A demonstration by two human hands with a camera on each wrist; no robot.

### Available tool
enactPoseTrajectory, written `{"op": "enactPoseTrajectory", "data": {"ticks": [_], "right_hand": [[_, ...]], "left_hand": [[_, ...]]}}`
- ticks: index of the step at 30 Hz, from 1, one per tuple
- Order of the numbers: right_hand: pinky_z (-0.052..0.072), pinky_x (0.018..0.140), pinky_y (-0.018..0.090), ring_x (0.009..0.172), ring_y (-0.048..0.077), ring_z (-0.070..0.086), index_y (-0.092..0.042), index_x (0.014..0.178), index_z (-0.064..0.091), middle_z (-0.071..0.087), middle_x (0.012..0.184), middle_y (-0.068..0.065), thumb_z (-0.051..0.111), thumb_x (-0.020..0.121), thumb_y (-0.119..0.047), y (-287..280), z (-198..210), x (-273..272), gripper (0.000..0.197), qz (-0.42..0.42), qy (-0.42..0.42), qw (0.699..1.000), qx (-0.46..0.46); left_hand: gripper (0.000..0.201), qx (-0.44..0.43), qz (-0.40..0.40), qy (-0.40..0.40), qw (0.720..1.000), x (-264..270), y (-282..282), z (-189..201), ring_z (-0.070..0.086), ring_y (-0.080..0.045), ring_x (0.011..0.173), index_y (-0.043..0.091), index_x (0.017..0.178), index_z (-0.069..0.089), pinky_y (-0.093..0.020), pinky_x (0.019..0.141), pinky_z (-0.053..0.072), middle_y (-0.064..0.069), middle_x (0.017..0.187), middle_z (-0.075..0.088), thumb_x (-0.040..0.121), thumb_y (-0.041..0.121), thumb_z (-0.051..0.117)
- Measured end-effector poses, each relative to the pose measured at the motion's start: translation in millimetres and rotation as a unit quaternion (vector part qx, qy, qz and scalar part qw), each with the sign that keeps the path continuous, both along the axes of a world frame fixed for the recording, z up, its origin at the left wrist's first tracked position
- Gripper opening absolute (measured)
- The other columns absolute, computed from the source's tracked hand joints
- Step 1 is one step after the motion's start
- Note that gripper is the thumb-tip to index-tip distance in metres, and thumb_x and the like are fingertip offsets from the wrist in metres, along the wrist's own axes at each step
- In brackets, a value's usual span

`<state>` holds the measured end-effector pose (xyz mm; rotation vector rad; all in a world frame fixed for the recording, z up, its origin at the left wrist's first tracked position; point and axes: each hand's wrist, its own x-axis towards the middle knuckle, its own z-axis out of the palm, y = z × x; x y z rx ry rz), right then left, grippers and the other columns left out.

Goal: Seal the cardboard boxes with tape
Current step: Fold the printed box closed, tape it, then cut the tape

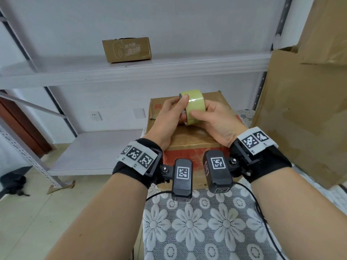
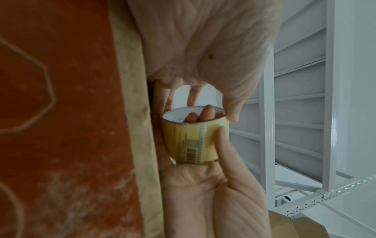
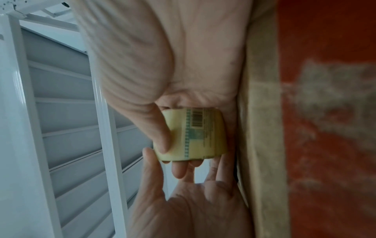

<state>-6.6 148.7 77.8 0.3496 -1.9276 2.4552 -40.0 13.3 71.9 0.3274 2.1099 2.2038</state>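
Two hands are closed round a tape roll [image 1: 191, 106] above a cardboard box [image 1: 189, 136].
White shelving [image 1: 131, 70] is seen behind (lace cloth [image 1: 202, 222] below); left hand [image 1: 170, 117] and right hand [image 1: 216, 119] hide the roll's far side.

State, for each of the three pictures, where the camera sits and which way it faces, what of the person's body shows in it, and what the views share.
Head: worn on the head, looks forward and down at the left hand and right hand holding the tape roll above the cardboard box; both forearms show.
Left wrist: looks along the left palm to the tape roll.
Right wrist: looks along the right palm to the tape roll.
Shared: all three show the roll, both hands and the box.
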Motion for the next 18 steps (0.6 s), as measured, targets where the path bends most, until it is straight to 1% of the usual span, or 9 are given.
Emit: {"op": "enactPoseTrajectory", "data": {"ticks": [2,5,7,9,11,13,14,16,18], "right_hand": [[0.047,0.098,0.04,0.09,0.024,0.065,0.004,0.118,0.056,0.067,0.092,0.015,0.049,0.086,0.015,-0.4,0.1,1.7,0.034,0.014,-0.002,1.0,0.008],[0.047,0.098,0.039,0.09,0.022,0.065,0.005,0.123,0.052,0.066,0.094,0.016,0.043,0.083,0.022,-1.0,2.8,3.0,0.044,0.025,-0.012,0.999,0.017],[0.046,0.098,0.042,0.092,0.026,0.065,0.007,0.124,0.052,0.066,0.096,0.02,0.042,0.086,0.017,-1.0,4.6,2.2,0.041,0.023,-0.02,0.999,0.011],[0.044,0.099,0.047,0.095,0.03,0.062,0.008,0.127,0.051,0.064,0.102,0.025,0.041,0.091,0.006,0.0,6.0,1.7,0.037,0.016,-0.031,0.999,-0.008],[0.043,0.1,0.05,0.1,0.034,0.06,0.007,0.126,0.053,0.059,0.115,0.031,0.04,0.093,-0.002,0.8,6.5,1.6,0.036,0.013,-0.036,0.999,-0.029],[0.042,0.101,0.05,0.105,0.036,0.058,0.006,0.123,0.056,0.058,0.121,0.028,0.04,0.092,-0.003,1.1,6.7,1.6,0.036,0.013,-0.033,0.999,-0.031],[0.042,0.101,0.05,0.109,0.038,0.057,0.006,0.123,0.056,0.058,0.123,0.027,0.04,0.091,0.0,1.0,6.4,1.3,0.036,0.012,-0.033,0.999,-0.028],[0.044,0.101,0.049,0.114,0.04,0.056,0.005,0.125,0.054,0.058,0.124,0.026,0.038,0.088,0.009,1.4,5.9,0.5,0.041,0.007,-0.037,0.999,-0.02],[0.044,0.102,0.049,0.112,0.038,0.057,0.004,0.125,0.054,0.057,0.124,0.028,0.033,0.082,0.017,1.3,5.2,0.2,0.05,0.006,-0.041,0.999,-0.013]], "left_hand": [[0.054,-0.007,-0.001,0.002,1.0,-0.5,-0.3,0.5,0.063,-0.016,0.089,0.01,0.132,0.05,-0.036,0.096,0.052,0.001,0.084,0.059,0.095,0.049,0.055],[0.06,-0.015,-0.001,0.001,1.0,-2.2,-0.6,0.4,0.065,-0.022,0.105,0.011,0.132,0.051,-0.041,0.1,0.051,-0.004,0.106,0.064,0.091,0.055,0.057],[0.065,-0.011,-0.003,-0.003,1.0,-1.4,-0.2,1.5,0.065,-0.022,0.105,0.011,0.132,0.052,-0.044,0.101,0.05,-0.005,0.11,0.065,0.087,0.058,0.059],[0.075,-0.002,-0.017,-0.011,1.0,-1.2,-0.3,1.8,0.065,-0.024,0.108,0.011,0.132,0.051,-0.046,0.101,0.05,-0.007,0.116,0.066,0.076,0.059,0.066],[0.078,-0.001,-0.031,-0.014,0.999,0.1,-0.8,1.9,0.064,-0.023,0.111,0.012,0.135,0.047,-0.045,0.103,0.048,-0.005,0.119,0.067,0.071,0.05,0.073],[0.083,-0.009,-0.039,-0.012,0.999,0.6,-0.8,0.6,0.064,-0.021,0.112,0.012,0.139,0.042,-0.043,0.104,0.047,-0.003,0.119,0.067,0.069,0.039,0.077],[0.085,-0.008,-0.041,-0.012,0.999,0.9,-0.5,0.2,0.064,-0.02,0.112,0.013,0.142,0.039,-0.042,0.105,0.047,-0.003,0.12,0.067,0.071,0.037,0.078],[0.085,-0.007,-0.044,-0.013,0.999,0.7,-0.7,-0.4,0.063,-0.02,0.113,0.016,0.149,0.031,-0.04,0.106,0.046,-0.002,0.12,0.065,0.08,0.033,0.077],[0.078,-0.013,-0.042,-0.006,0.999,-0.8,-0.9,-0.7,0.062,-0.019,0.113,0.019,0.148,0.034,-0.039,0.105,0.046,-0.001,0.12,0.064,0.083,0.037,0.073]]}}
